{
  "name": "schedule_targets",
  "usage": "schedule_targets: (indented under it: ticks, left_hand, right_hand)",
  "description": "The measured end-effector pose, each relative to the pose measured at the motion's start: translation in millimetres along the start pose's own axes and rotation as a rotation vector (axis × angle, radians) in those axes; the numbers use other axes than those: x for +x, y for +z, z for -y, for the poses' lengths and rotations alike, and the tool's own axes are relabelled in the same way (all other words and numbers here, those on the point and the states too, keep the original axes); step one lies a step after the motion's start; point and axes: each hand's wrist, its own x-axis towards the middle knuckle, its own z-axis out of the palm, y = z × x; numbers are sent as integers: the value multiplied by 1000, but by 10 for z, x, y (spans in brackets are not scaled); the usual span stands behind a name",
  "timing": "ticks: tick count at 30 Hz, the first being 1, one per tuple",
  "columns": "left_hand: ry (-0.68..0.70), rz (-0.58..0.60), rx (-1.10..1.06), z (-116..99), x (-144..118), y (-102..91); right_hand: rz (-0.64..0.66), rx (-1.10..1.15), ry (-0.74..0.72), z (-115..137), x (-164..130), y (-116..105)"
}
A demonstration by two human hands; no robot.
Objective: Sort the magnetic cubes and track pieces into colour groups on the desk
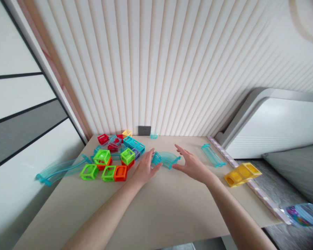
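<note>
Two bare forearms come in from the lower edge, with no sleeves, watch, bracelet or gloves on them. The left hand (145,169) and right hand (191,165) are bare too, no rings showing on the visible fingers

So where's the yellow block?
In the head view the yellow block lies on the right side of the table, near its right edge, just right of the right hand and below the straight clear blue track piece.
</note>
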Motion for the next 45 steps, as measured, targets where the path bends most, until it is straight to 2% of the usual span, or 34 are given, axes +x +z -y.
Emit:
schedule_targets:
  ticks: [5,9,20,33,39,42,45]
  left_hand:
    - [67,-41,13,-27,53,-9]
    - [65,-54,34,-15,52,9]
    - [27,-55,55,-13,34,8]
    - [10,-66,50,-9,11,1]
    - [8,-28,30,3,2,18]
    - [9,26,58,15,-13,49]
    - [8,82,120,36,-32,90]
  right_hand:
    - [-200,249,71,-199,-140,464]
    - [-289,288,125,-172,-139,648]
    - [-347,374,103,-156,-115,710]
    - [-338,389,118,-161,-97,773]
    - [-307,434,119,-240,-94,823]
    - [-288,381,174,-324,-119,887]
    - [-284,300,170,-409,-142,956]
